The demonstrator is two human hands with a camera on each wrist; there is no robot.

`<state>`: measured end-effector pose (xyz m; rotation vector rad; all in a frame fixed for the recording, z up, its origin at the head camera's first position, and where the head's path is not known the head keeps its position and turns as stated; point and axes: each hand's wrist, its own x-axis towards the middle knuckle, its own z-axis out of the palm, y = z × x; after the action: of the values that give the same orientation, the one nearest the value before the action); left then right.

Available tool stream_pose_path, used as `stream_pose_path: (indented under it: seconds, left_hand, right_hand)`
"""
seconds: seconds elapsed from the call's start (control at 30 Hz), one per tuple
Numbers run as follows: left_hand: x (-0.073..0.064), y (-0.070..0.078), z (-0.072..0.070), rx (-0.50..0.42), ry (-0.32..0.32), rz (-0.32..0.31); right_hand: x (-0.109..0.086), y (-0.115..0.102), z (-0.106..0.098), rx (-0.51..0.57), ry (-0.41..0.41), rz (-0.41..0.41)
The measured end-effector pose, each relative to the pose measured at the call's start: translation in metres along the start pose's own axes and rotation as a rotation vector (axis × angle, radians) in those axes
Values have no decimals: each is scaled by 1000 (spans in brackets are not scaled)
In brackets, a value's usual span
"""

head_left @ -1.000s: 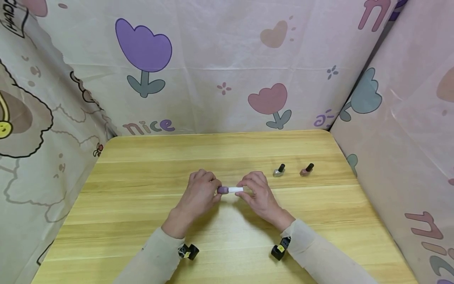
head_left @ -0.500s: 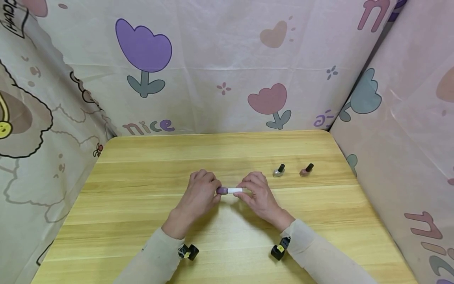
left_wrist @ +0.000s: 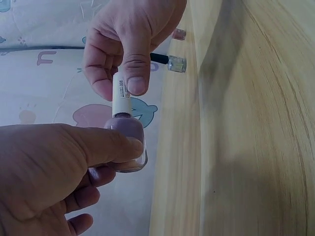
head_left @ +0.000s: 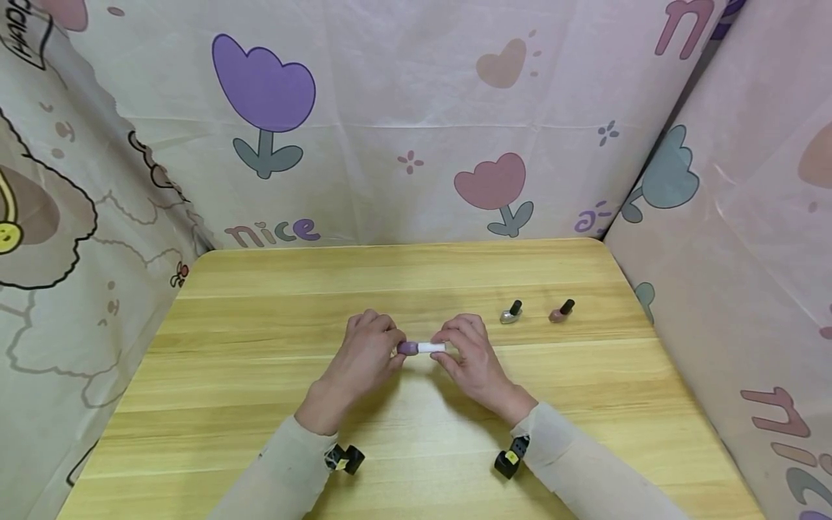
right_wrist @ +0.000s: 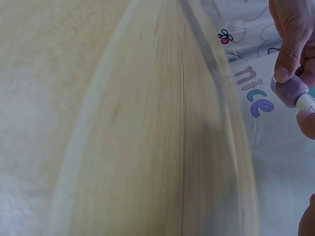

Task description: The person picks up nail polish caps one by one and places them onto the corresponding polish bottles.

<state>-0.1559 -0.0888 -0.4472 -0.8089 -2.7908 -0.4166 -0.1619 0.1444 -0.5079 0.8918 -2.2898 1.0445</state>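
Observation:
Between both hands a nail polish bottle point(head_left: 408, 349) with purple polish lies sideways, its white cap point(head_left: 431, 347) pointing right. My left hand point(head_left: 367, 354) pinches the glass body between thumb and fingers. On the other end, my right hand point(head_left: 474, 365) pinches the cap with thumb and fingertips. The left wrist view shows the purple glass point(left_wrist: 130, 129) under the left thumb and small print on the cap point(left_wrist: 120, 98). In the right wrist view the bottle point(right_wrist: 291, 91) appears at the right edge, and most of the right hand is out of frame.
Two more nail polish bottles with black caps stand at the right back of the wooden table point(head_left: 260, 404): a clear silvery one point(head_left: 510, 313) and a mauve one point(head_left: 562, 311). Printed cloth point(head_left: 390, 87) hangs behind and on both sides of the table.
The right hand's fingers have shifted slightly on the white cap, and its wrist has moved a little left. The left hand and the bottle stay in nearly the same place.

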Motion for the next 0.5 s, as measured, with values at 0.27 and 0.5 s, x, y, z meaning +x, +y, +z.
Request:
stream_pose_path:
  seconds: [0.27,0.5]
  left_hand:
    - [0,1,0,5,-6,-6]
    - [1,1,0,1,-6,-3]
  right_hand:
    - [0,3,0,-22,19,-31]
    - [1,5,0,-36,31,-63]
